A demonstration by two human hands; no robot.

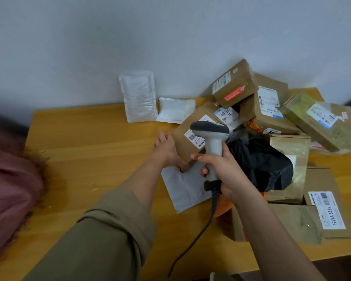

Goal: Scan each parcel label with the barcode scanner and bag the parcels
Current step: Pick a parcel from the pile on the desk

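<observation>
My right hand (224, 169) grips the handle of a grey barcode scanner (210, 134), whose dark head points left over a brown cardboard parcel (185, 138) with a white barcode label (194, 137). My left hand (166, 149) rests against that parcel's left side, thumb under its near edge. The scanner's black cable (201, 230) trails toward me. A pile of brown parcels (261, 104) fills the table's right half.
A wooden table (89, 159) carries a grey flat mailer (184, 185) under the parcel, a black bag (261, 163), two white padded envelopes (139, 96) by the wall, and a labelled box (328, 209) at right. Pink fabric (8, 189) lies at the left edge.
</observation>
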